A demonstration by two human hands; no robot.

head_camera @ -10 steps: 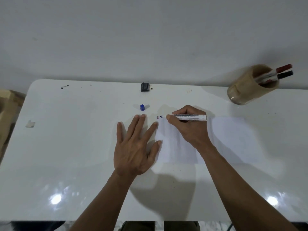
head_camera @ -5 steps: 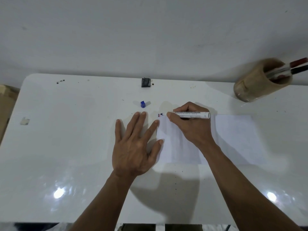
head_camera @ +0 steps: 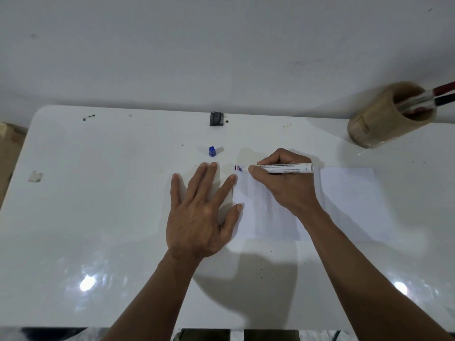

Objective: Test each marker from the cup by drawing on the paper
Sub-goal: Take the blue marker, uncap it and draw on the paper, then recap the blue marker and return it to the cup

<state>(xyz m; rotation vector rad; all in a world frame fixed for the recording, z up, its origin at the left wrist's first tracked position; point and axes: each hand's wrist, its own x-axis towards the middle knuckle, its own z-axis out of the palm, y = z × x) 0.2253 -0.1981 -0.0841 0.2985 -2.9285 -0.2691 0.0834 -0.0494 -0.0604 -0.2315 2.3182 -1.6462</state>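
A white sheet of paper [head_camera: 349, 205] lies on the white table [head_camera: 98, 217]. My right hand [head_camera: 283, 185] grips a white marker [head_camera: 293, 167], its tip touching the paper's top left corner beside short red, dark and blue marks [head_camera: 237, 168]. My left hand [head_camera: 202, 215] lies flat with fingers spread, its thumb and forefinger on the paper's left edge. A blue marker cap [head_camera: 212, 151] stands on the table above my left fingers. The tan cup [head_camera: 386, 116] at the back right holds a red-capped marker [head_camera: 443, 88] and a black-capped marker [head_camera: 445, 99].
A small black object [head_camera: 216, 118] sits at the table's back edge by the white wall. A scrap of white tape [head_camera: 35, 176] lies at the far left. A brown box [head_camera: 9, 153] shows past the left edge.
The blue marks at the paper's corner have grown a little under the marker tip. My head has shifted, so the cup sits further right in view. Both hands stay in place.
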